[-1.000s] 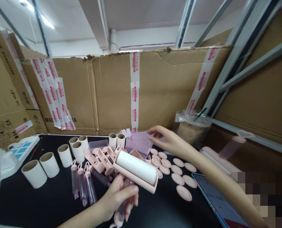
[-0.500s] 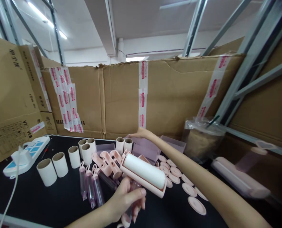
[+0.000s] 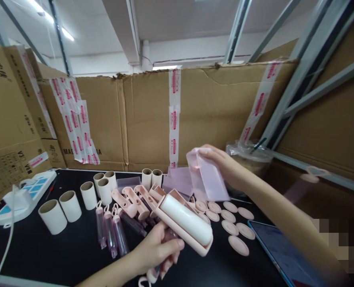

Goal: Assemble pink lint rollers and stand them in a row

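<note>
My left hand (image 3: 155, 249) is wrapped around the clear handle of a lint roller (image 3: 188, 221), whose white roll sits in a pink frame tilted down to the right. In my right hand (image 3: 224, 163) is a translucent lilac plastic cover (image 3: 208, 179), raised above the table behind the roller. Other lilac covers (image 3: 178, 181) lie behind the roller. Pink roller frames (image 3: 137, 203) are heaped just left of it. Clear purple handles (image 3: 120, 235) with pink loops lie nearest my left hand. Pink oval caps (image 3: 238, 245) are scattered on the right.
Several white paper rolls (image 3: 53, 217) stand at the left. Beyond them are a power strip (image 3: 24, 205) and its white cable. A blue-edged tablet or phone (image 3: 280, 253) lies at the lower right. A plastic-wrapped cup (image 3: 248, 159) stands behind my right arm; a cardboard wall (image 3: 147, 119) closes the back.
My right hand has come up and toward me from the back pile, bringing a lilac cover. My left hand keeps the lint roller in nearly the same place. The view has shifted slightly.
</note>
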`<state>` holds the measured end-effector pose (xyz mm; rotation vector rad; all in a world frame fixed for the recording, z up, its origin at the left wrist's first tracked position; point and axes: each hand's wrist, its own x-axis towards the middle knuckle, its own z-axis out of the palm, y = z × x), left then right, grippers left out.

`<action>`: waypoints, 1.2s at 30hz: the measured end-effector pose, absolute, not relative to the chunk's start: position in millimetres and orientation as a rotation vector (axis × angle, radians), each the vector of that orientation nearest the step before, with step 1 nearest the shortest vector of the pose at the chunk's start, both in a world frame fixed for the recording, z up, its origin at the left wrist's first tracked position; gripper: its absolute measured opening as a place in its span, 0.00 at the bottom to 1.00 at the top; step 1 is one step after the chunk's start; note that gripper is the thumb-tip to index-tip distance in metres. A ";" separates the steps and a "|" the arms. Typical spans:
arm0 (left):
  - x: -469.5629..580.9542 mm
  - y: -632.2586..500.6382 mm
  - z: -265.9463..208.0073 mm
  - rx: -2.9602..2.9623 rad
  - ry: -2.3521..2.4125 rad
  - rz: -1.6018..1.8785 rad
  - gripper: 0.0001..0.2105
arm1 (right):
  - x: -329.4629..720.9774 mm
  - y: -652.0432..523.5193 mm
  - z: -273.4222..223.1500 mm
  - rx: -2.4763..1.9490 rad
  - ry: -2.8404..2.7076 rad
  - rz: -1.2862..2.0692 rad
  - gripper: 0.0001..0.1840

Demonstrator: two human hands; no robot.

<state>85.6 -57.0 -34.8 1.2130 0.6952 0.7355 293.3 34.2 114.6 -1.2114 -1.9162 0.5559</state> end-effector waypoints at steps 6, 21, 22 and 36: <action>83.6 -57.3 -37.6 1.292 0.620 0.677 0.21 | 273.4 -1.4 98.6 -1.158 -2.292 0.741 0.20; 82.8 -61.0 -36.9 1.282 0.544 0.680 0.23 | 266.2 -14.1 101.9 -1.115 -2.436 0.807 0.21; 82.7 -60.8 -37.4 1.282 0.545 0.686 0.24 | 264.9 -14.8 100.8 -1.135 -2.439 0.797 0.21; 83.8 -60.8 -34.1 1.317 0.547 0.726 0.18 | 240.0 -36.7 80.2 -1.432 -2.384 0.647 0.23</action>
